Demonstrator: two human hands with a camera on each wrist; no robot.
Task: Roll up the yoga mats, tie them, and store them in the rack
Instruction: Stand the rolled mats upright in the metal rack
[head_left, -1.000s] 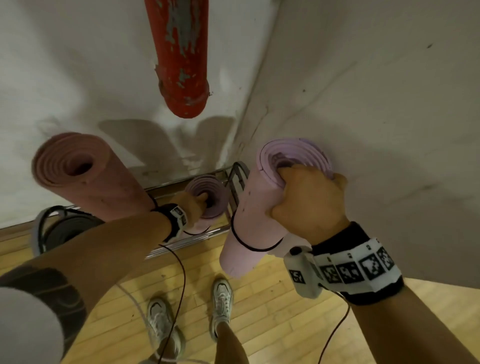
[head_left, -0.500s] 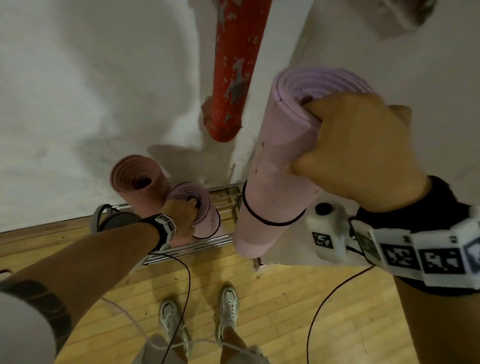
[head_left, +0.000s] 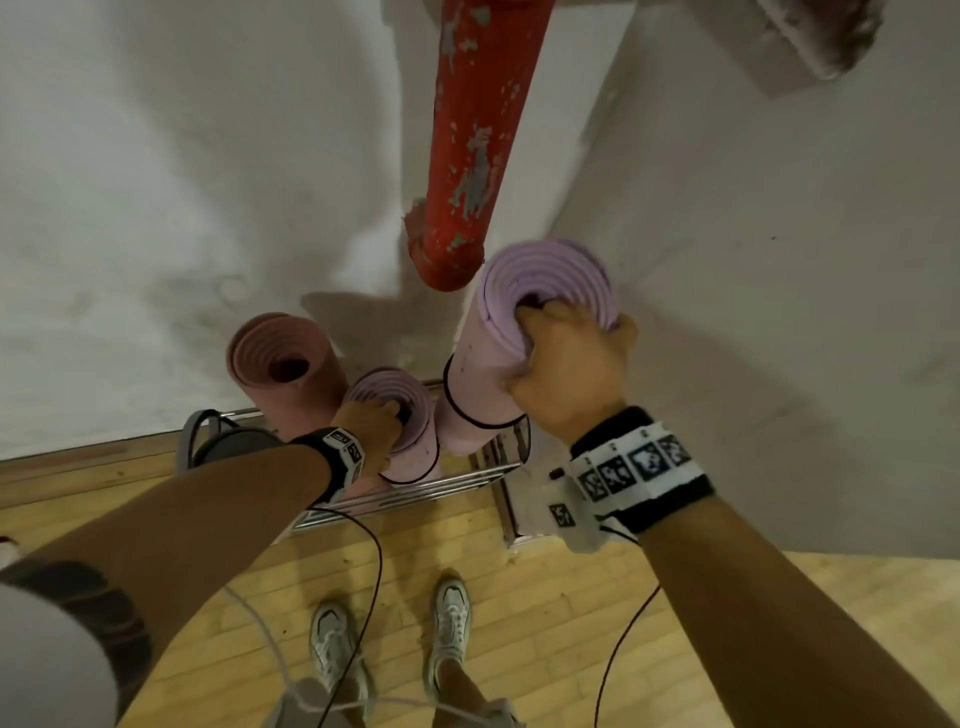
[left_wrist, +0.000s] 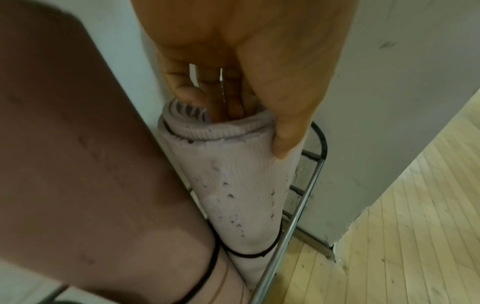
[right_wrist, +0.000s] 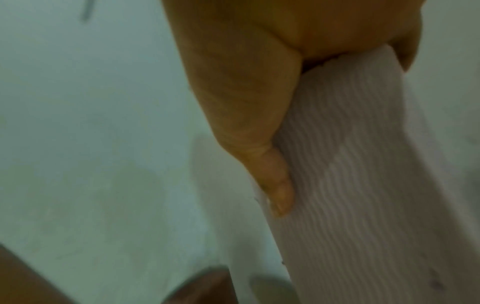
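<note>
Now: Two Rolled Mats Held at the Rack

Right hand (head_left: 566, 374) grips the top of the tied lilac mat (head_left: 485, 374), upright at the right end of the metal rack (head_left: 415, 493). Left hand (head_left: 371, 423) clasps the shorter lilac mat (head_left: 410, 441), fingers (left_wrist: 231, 98) inside its core, beside the pink mat (head_left: 283, 364).

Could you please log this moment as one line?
left hand: grips racked lilac rolled mat | right hand: grips tied lilac rolled mat over metal rack
</note>
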